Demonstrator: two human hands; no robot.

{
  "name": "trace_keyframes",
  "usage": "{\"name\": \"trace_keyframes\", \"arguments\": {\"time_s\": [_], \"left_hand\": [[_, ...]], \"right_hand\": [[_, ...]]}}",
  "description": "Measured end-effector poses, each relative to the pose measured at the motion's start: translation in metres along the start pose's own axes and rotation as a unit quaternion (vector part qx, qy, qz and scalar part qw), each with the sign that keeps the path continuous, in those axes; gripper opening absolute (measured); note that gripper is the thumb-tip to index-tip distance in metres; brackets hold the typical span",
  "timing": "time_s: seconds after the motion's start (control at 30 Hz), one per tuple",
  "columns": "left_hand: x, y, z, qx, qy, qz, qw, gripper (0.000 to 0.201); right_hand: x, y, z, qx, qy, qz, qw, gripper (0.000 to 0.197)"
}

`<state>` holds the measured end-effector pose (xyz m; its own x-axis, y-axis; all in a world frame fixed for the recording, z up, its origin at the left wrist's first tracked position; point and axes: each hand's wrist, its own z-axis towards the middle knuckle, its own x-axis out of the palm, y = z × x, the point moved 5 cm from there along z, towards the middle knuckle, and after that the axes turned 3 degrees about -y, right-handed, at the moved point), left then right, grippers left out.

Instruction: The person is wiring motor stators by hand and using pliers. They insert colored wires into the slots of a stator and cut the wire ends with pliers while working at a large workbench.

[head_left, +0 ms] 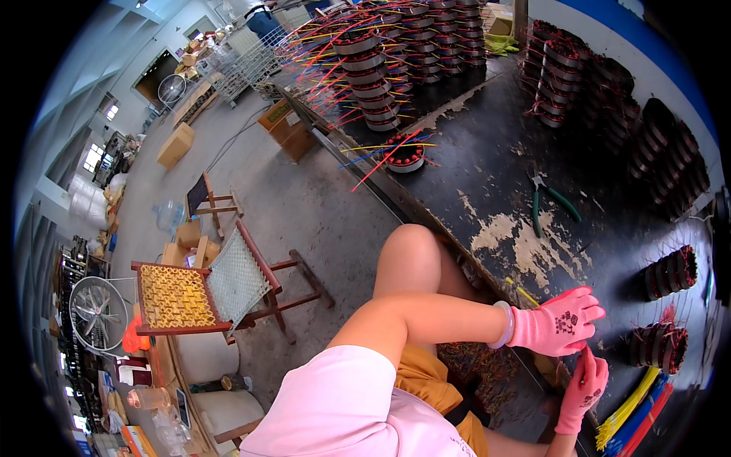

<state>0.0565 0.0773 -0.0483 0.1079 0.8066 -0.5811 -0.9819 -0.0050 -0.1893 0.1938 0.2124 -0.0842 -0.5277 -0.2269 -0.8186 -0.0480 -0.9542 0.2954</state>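
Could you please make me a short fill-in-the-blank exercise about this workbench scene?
1. The left hand and the right hand wear gloves coloured ____.
2. The pliers lying on the dark table have handles coloured ____.
3. Between the yellow bundle and the red bundle, the middle bundle is ____.
4. A pale bracelet shows at the wrist of the ____ hand.

Missing words: pink; green; blue; left.

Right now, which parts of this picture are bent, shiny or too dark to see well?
Head view: fisheye bends the blue wall band, and the corners go black; windows at left glare; the tabletop shines toward the right; crowded coil stacks at upper right sink into darkness.
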Motion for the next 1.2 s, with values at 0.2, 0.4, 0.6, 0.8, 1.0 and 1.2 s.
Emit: {"name": "trace_keyframes", "arguments": {"time_s": [0.2,0.4,0.6,0.8,1.0,1.2], "left_hand": [[0.037,0.009,-0.024,-0.094,0.231,-0.029,0.968,0.04],[0.032,0.013,-0.023,-0.115,0.212,-0.056,0.969,0.037],[0.031,0.025,-0.02,-0.014,0.168,-0.074,0.983,0.025],[0.024,0.022,0.004,-0.218,0.25,-0.143,0.932,0.027],[0.029,0.016,-0.003,-0.209,0.26,-0.139,0.932,0.031],[0.024,0.022,-0.006,-0.218,0.254,-0.148,0.931,0.031]], "right_hand": [[0.01,-0.001,-0.004,-0.01,0.039,-0.02,0.999,0.028],[0.003,0.009,-0.001,0.058,0.057,0.05,0.995,0.032],[-0.059,-0.018,-0.005,0.258,0.012,0.121,0.959,0.026],[-0.17,-0.132,-0.122,0.452,-0.224,-0.073,0.861,0.015],[-0.194,-0.153,-0.18,0.605,-0.033,-0.244,0.757,0.058],[-0.177,-0.148,-0.181,0.615,-0.014,0.012,0.789,0.045]]}}
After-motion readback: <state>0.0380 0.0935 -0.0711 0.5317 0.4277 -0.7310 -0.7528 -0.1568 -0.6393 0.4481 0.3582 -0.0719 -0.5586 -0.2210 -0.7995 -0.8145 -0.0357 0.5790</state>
